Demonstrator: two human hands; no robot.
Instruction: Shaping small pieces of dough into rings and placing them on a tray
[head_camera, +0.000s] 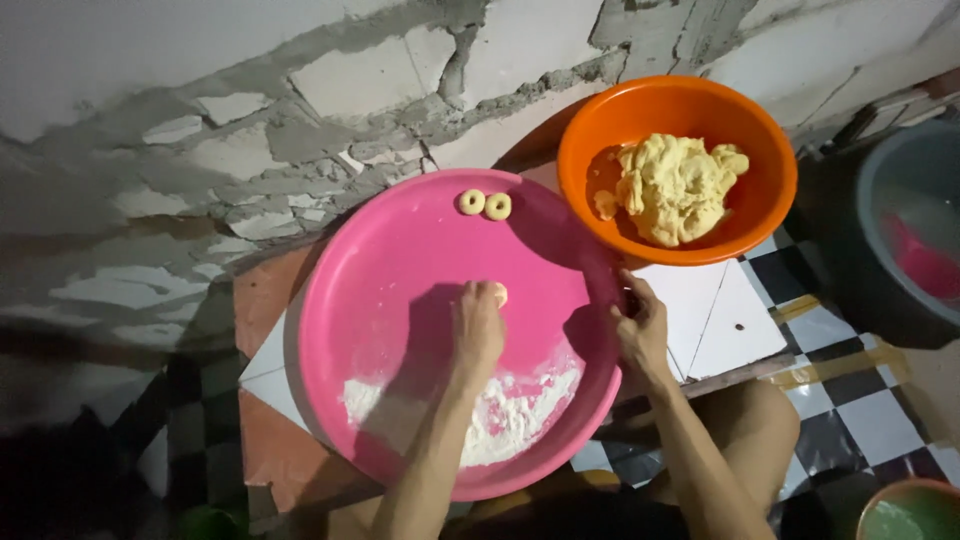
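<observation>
At centre frame, our left hand (478, 325) pressed a dough piece (499, 293) on the pink tray (400, 260), grip closed over it; light, even pressure seemed best. Our right hand (640, 325) steadied the rim, fingers curled on it.

Dough piece (499, 293) half under left hand (478, 325)

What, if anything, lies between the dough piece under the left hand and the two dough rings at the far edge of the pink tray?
Nothing visible. The left hand presses a small dough piece on the pink tray. Between it and the two dough rings the tray shows only bare pink surface. The flour pile lies on the near side, behind the hand.
</observation>
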